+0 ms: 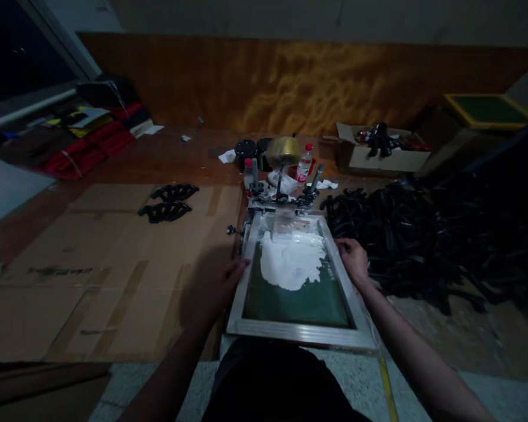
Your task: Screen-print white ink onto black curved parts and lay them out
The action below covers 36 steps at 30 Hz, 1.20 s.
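Note:
A metal-framed printing screen (pixel 290 333) lies in front of me, clamped at its far end. Its green mesh (pixel 297 302) carries a patch of white ink (pixel 293 264). My left hand (pixel 222 281) rests against the frame's left rail, fingers curled on its edge. My right hand (pixel 352 258) grips the right rail near the far end. A clear squeegee blade (pixel 286 225) lies across the top of the screen, with neither hand on it.
A large heap of black plastic parts (pixel 426 240) lies to the right. Two black parts (pixel 169 202) sit on flattened cardboard (pixel 92 275) at left. Behind the clamp stand a gold bowl (pixel 284 150), a bottle (pixel 304 163) and a cardboard box (pixel 385 153).

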{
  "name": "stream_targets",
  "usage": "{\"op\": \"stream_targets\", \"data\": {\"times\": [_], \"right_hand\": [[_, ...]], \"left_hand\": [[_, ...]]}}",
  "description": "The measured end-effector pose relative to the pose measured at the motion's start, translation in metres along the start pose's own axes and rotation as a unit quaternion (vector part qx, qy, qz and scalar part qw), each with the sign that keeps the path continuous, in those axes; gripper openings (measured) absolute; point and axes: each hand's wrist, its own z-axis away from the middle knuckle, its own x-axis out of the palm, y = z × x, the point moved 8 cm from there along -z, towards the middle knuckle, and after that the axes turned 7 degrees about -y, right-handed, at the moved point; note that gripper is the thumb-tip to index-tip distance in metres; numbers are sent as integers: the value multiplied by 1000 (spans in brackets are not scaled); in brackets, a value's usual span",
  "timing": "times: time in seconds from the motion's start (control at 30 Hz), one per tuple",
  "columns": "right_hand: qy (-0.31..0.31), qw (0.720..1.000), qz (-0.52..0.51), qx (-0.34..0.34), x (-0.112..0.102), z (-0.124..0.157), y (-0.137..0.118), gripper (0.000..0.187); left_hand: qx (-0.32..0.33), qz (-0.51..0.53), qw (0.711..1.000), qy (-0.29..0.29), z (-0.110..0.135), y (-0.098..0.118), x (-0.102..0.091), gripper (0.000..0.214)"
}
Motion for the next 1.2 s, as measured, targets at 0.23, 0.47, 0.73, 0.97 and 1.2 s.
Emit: {"op": "stream_targets", "data": {"times": [0.23,0.47,0.73,0.97,1.2], "right_hand": [[-70,984,113,-115,19,-51,-108,48],[-273,933,156,-176,73,7,-128,20],[-265,918,128,-268,62,28,-136,19],[-263,924,68,-269,71,45,-135,24],[-120,986,66,-93,0,-60,-108,62]], "left_hand": [[-37,-31,998,-39,-8,-76,32,79],[-12,-42,999,-31,-16,-85,32,68],[-30,-10,999,-34,-14,-87,35,67],[-34,-7,999,-17,-10,-79,30,67],[-23,17,999,-18,-1,-34,12,65]]}}
